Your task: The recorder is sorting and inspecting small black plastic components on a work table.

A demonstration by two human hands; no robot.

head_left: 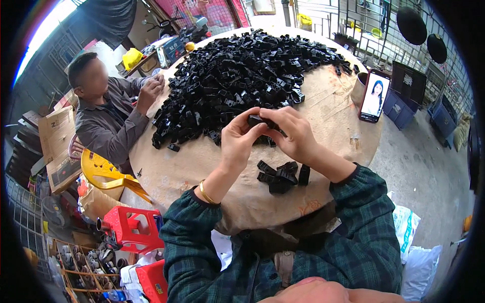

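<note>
Both my hands meet over the near side of the round table (323,113), gripping one small black plastic part (255,120) between them. My left hand (239,135), with a gold bangle at the wrist, pinches it from the left. Fingers of my right hand (293,132) close round its other side and partly hide it. Just beyond my hands rises a large heap of similar black plastic parts (237,70). Closer to me, below my right hand, lies a small group of black parts (280,177).
Across the table at left sits a person (108,111) with hands at the heap. A phone (375,96) leans against a cup (358,88) at the right edge. Left of me stand a yellow chair (103,171) and red stools (132,230). White bags (422,267) lie at right.
</note>
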